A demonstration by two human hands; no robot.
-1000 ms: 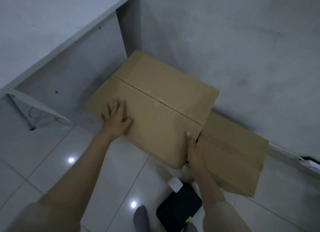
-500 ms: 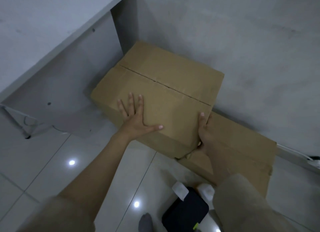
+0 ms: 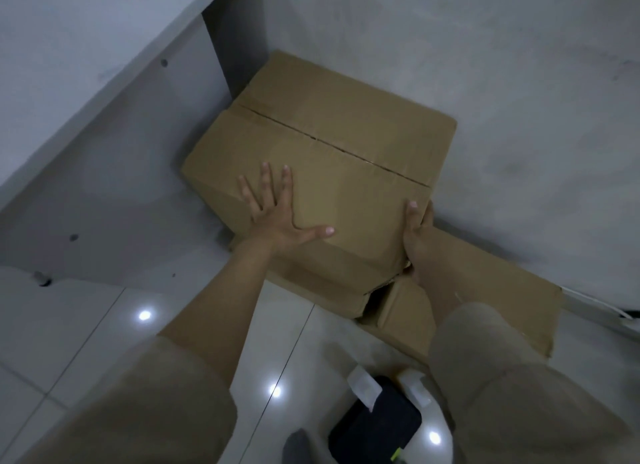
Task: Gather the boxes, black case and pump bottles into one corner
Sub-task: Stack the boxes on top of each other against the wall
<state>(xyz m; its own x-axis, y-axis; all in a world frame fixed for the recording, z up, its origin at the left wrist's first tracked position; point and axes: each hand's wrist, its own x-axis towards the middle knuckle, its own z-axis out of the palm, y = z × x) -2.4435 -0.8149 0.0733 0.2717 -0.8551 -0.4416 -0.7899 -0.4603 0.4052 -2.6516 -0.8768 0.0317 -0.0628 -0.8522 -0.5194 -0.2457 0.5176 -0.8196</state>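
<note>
From the head camera I look down into a room corner where the grey wall (image 3: 485,65) meets the side panel of a white desk (image 3: 104,152). The large cardboard box (image 3: 329,158) sits on the tiled floor (image 3: 86,325) pushed into that corner, its far edge close against the wall and its left end near the desk panel. Its top flaps are closed, with a seam running across the lid.

My left hand (image 3: 277,217) lies flat on the near part of the box top, fingers straight and spread, thumb stretched out to the right. My right hand (image 3: 417,235) grips the box's near right corner: the thumb is hooked over the top edge and the fingers wrap down the side, where I can't see them fully. That corner of the box looks crumpled just below my right hand.

A second, flatter cardboard box (image 3: 485,290) lies on the floor just beside the big one, to its right and along the wall, partly under my right forearm.

Near the bottom edge of the view, the black case (image 3: 377,425) rests on the floor, with two white pump bottles (image 3: 362,387) touching its far side. The second one is half hidden by my sleeve.
</note>
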